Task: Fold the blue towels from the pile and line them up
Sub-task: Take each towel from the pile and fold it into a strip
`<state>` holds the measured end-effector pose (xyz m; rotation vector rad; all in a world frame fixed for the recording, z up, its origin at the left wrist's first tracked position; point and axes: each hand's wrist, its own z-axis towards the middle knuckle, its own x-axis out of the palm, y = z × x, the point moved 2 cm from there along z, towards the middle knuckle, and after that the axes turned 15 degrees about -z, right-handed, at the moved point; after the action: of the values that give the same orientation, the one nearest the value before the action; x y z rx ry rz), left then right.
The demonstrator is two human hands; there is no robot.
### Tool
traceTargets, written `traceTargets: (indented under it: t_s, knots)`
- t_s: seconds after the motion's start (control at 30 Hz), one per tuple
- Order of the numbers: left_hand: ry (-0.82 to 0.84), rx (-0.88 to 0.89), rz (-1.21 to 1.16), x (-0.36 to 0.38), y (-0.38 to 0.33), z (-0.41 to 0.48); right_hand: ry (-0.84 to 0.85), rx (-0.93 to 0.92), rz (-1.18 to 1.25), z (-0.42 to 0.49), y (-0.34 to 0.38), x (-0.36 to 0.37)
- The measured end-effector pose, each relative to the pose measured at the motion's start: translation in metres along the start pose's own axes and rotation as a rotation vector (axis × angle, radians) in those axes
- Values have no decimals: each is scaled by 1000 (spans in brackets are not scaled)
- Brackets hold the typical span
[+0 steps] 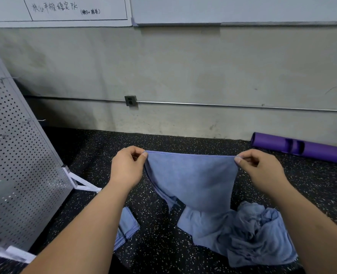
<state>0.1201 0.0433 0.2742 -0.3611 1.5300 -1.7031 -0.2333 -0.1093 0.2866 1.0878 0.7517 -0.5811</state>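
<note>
Both forearms reach forward; the left hand (127,167) and right hand (259,168) each pinch a top corner of a blue towel (191,180), held taut above the pile (248,234) on the floor (159,240). Its hanging end may snag the pile and skew the fold.

soft matt cloth towel (191,180), speckled rubbery floor (159,230), perforated metal panel (15,155)

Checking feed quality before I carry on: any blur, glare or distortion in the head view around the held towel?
Head view: held towel, left hand and right hand are sharp; light is soft, without hard shadows; the pegboard panel washes out and smears toward the bottom-left corner; the wide lens bows the wall conduit slightly.
</note>
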Motion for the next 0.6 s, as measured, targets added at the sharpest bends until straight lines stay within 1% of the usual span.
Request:
traceTargets:
  t_s: [0.1, 0.23, 0.3, 0.47, 0.53, 0.6]
  knots:
    - [-7, 0, -81, 2, 2, 2, 37, 2, 19, 0, -1, 7]
    - [-23, -30, -296, 5, 3, 5, 57, 16, 85, 1, -2, 8]
    - [-30, -37, -392, 5, 0, 4, 50, 38, 180, 1, -1, 7]
    - [-54, -24, -541, 5, -10, 0, -13, 171, 541, 3, 2, 6]
    - [-41, -50, -552, 8, -10, -1, -10, 212, 625, 4, 2, 7]
    - [-35, -107, -564, 12, -8, -2, 0, 232, 641, 4, 2, 8]
